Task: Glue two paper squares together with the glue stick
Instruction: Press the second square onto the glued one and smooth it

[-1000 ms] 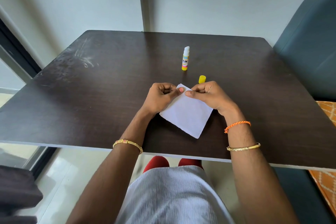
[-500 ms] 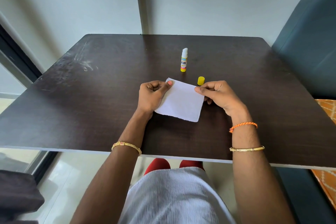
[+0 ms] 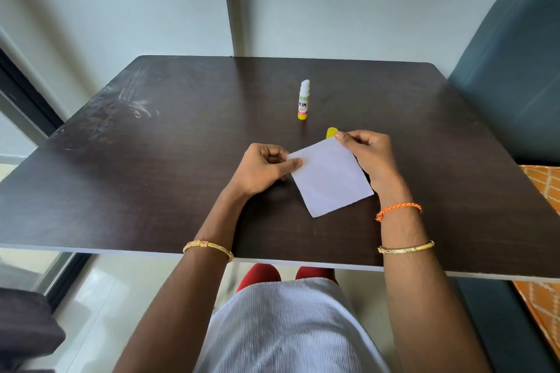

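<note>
White paper, a square sheet, lies tilted on the dark wooden table. The left hand pinches its left corner and the right hand its far corner, probably to press the layers flush. Only one sheet shows. Behind stands the uncapped yellow glue stick, with its yellow cap beside the right fingertips.

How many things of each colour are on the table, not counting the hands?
White: 1, the paper, pinched by the left hand and the right hand; whether it is one sheet or two cannot be told.
Yellow and white: 1, the glue stick, uncapped and upright.
Yellow: 1, the cap.
Total: 3
</note>
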